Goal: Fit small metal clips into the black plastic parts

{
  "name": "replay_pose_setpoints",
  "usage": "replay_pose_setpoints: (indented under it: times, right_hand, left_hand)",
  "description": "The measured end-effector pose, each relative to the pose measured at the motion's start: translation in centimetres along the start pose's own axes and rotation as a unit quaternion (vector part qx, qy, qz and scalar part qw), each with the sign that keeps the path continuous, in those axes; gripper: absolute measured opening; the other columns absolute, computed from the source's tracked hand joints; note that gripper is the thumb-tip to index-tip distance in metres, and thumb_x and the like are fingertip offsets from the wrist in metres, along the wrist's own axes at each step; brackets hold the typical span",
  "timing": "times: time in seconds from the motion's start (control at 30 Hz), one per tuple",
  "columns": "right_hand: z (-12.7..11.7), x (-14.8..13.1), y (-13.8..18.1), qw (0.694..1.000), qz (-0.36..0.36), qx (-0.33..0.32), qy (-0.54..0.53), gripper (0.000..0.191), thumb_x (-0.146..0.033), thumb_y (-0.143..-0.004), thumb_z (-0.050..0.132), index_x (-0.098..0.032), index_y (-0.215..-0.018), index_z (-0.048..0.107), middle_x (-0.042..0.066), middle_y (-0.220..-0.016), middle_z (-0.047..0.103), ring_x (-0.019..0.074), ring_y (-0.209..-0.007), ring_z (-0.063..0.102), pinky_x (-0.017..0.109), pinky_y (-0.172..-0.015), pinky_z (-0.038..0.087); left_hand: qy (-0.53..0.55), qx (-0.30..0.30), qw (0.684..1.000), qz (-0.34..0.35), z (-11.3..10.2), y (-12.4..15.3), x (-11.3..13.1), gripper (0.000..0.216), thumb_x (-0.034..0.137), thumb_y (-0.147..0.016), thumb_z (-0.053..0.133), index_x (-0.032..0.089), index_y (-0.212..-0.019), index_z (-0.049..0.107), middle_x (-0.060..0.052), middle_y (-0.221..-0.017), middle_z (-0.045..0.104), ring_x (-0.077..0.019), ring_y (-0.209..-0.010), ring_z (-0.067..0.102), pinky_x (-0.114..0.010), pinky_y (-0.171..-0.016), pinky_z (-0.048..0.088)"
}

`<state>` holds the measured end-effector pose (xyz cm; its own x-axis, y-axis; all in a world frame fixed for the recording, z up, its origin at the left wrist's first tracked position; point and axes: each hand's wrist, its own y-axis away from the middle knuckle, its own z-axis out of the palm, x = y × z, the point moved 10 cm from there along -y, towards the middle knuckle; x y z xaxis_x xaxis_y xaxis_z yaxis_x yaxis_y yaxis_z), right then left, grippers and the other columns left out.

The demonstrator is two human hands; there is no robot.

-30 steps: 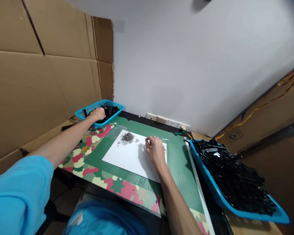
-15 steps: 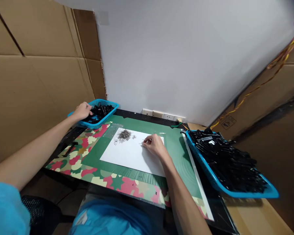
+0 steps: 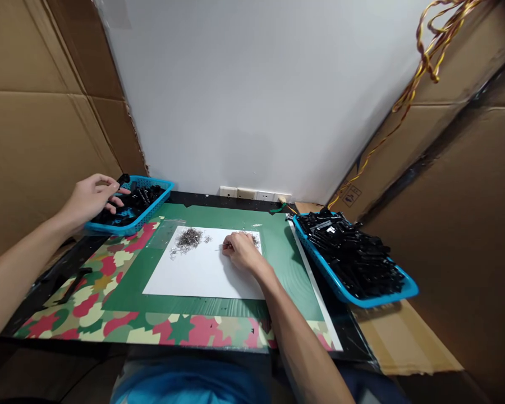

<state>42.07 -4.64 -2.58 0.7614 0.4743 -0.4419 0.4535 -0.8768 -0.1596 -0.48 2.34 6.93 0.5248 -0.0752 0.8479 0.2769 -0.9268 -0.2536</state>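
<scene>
My left hand (image 3: 89,200) hovers over the near end of a small blue basket (image 3: 148,212) of black plastic parts, fingers spread and curled, with a black part (image 3: 122,179) at its fingertips. My right hand (image 3: 240,252) rests on a white sheet of paper (image 3: 197,272), fingers pinched on a thin metal piece that pokes out to the left. A heap of small grey metal springs (image 3: 188,238) lies on the sheet just left of that hand, and a few more springs (image 3: 256,240) sit past its knuckles.
A large blue tray (image 3: 364,300) heaped with black plastic parts stands at the right. A green cutting mat (image 3: 286,264) lies over a camouflage-patterned cover (image 3: 109,320). Cardboard walls rise left and right, a white wall with sockets (image 3: 252,194) behind. A black part (image 3: 71,283) lies at the left edge.
My view has swung right and down. My left hand has drawn back from inside the small basket to its near end. My right hand stays on the paper, pinching the metal piece.
</scene>
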Motion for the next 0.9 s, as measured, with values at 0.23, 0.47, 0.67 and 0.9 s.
replay_pose_setpoints:
  times: [0.23,0.47,0.67,0.9]
  right_hand:
    - [-1.2,0.6,-0.1,0.999,0.023,0.026,-0.020,0.013,-0.011,-0.093,0.067,-0.019,-0.096,0.078,0.007,-0.096,0.079,0.0199,-0.090,0.064,0.030,-0.084,0.033]
    - [-0.8,1.7,0.3,0.993,0.059,-0.001,-0.103,0.004,-0.022,-0.083,0.085,-0.019,-0.086,0.083,0.000,-0.072,0.071,0.0150,-0.068,0.057,0.028,-0.074,0.034]
    - [0.0,0.7,0.0,0.997,0.011,-0.013,-0.073,0.007,-0.015,-0.087,0.078,-0.019,-0.083,0.081,-0.001,-0.070,0.070,0.0148,-0.069,0.058,0.030,-0.080,0.033]
    - [-0.2,0.7,-0.1,0.999,0.006,0.001,-0.035,0.011,-0.016,-0.097,0.069,-0.018,-0.097,0.080,0.008,-0.103,0.080,0.0221,-0.099,0.066,0.033,-0.089,0.032]
  left_hand:
    - [0.030,0.028,0.998,0.053,2.4,1.6,3.3,0.022,0.034,-0.095,0.062,0.025,-0.114,0.054,0.002,-0.090,0.071,-0.0079,-0.061,0.053,-0.020,-0.057,0.043]
    - [0.164,-0.072,0.980,0.086,11.1,5.2,8.6,0.029,0.029,-0.089,0.064,0.016,-0.112,0.073,-0.003,-0.079,0.062,-0.0094,-0.056,0.046,-0.022,-0.046,0.034]
    - [0.311,-0.174,0.934,0.029,21.0,8.0,9.6,0.033,0.029,-0.081,0.074,0.014,-0.110,0.077,-0.005,-0.082,0.066,-0.0101,-0.057,0.050,-0.022,-0.047,0.038]
    - [0.408,-0.211,0.886,-0.063,25.1,10.9,6.3,0.035,0.033,-0.081,0.084,0.012,-0.109,0.079,-0.006,-0.087,0.068,-0.0091,-0.064,0.056,-0.019,-0.052,0.040]
